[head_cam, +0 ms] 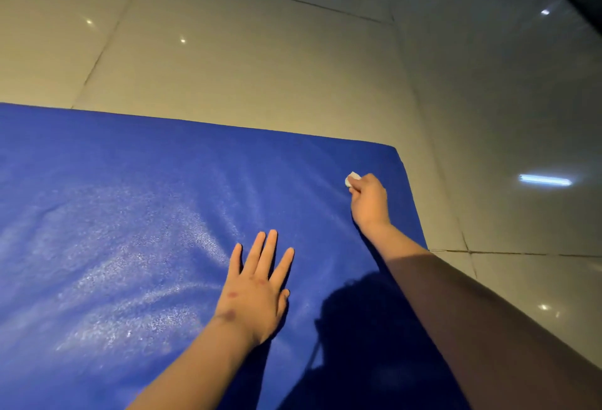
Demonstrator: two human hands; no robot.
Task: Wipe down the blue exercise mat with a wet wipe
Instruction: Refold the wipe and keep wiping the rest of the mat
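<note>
right hand (369,201): curling its fingers around one small white wipe (351,179), holding it on the mat near the far right corner
left hand (257,289): lying flat on the mat, fingers straight and spread, gripping nothing
mat (130,230): one, blue, lying on a glossy tiled floor (260,61)

Indoor room, home or gym unclear: glossy beige floor tiles (260,67), light reflections (545,180), blue exercise mat (130,214) spread out.

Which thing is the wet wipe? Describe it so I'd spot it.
Take the big blue mat and go to its far right corner. There the right hand pinches the wet wipe: a small white wad, the only white object on the blue.
</note>
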